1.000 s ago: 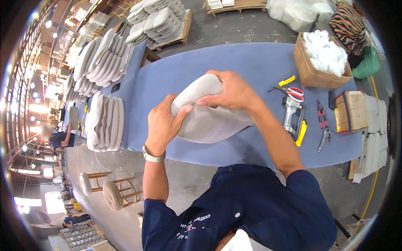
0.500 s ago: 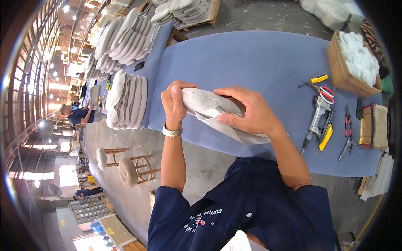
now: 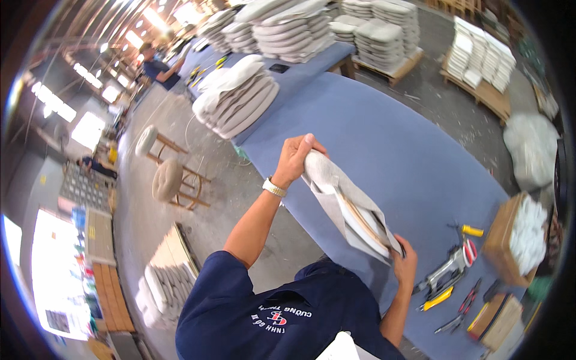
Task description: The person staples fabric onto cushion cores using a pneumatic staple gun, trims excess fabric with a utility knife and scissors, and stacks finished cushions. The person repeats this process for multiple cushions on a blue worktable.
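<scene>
Between my two hands is a light grey fabric-covered seat cushion (image 3: 321,174), tilted above the blue table (image 3: 384,141). Its cover gapes along the side facing me, and white padding and a thin tan board-like edge (image 3: 355,211) show inside. My left hand (image 3: 295,157), with a metal watch on the wrist, is closed around the far-left end. At the opposite end my right hand (image 3: 405,259) grips the cover's edge; part of its fingers is hidden behind the fabric.
Stacked grey cushions (image 3: 237,99) stand at the table's left end. On the right lie a staple gun (image 3: 444,270), a yellow cutter (image 3: 438,299), pliers (image 3: 469,297) and a box of white stuffing (image 3: 501,240). Two stools (image 3: 168,180) stand left; a co-worker (image 3: 159,69) is far behind.
The view has turned toward the right. My right hand has moved from the cushion's middle to its near end, and the cover's opening now shows the padding and tan edge.
</scene>
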A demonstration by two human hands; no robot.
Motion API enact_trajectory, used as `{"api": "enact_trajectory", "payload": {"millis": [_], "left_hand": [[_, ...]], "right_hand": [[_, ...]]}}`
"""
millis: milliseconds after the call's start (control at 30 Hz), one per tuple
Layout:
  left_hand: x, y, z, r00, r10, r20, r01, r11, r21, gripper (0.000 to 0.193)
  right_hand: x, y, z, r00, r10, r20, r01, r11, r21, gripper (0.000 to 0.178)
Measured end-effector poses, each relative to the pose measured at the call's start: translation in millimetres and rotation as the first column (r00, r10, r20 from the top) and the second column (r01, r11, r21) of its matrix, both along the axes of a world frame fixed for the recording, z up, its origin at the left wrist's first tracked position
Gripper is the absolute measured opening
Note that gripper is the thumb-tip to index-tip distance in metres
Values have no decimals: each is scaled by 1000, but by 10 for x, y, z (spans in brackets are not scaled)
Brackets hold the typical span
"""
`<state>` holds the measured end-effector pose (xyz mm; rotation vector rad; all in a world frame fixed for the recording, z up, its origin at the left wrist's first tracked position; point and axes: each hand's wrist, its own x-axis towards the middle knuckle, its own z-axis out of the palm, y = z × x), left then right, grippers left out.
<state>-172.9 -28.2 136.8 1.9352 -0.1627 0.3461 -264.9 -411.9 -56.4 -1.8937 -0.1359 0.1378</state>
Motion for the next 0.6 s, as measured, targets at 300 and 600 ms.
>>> {"api": "enact_trajectory", "payload": {"millis": [300, 600], "left_hand": [[-1050, 241, -382, 961, 264, -80, -275, 937, -214, 55], [-1824, -102, -1243, 960, 80, -267, -257, 627, -736, 62]], "right_hand": [[331, 80, -1018, 933, 17, -358, 321, 409, 854, 82], [1528, -347, 1169, 982, -186, 40, 76, 577, 813, 79]]}}
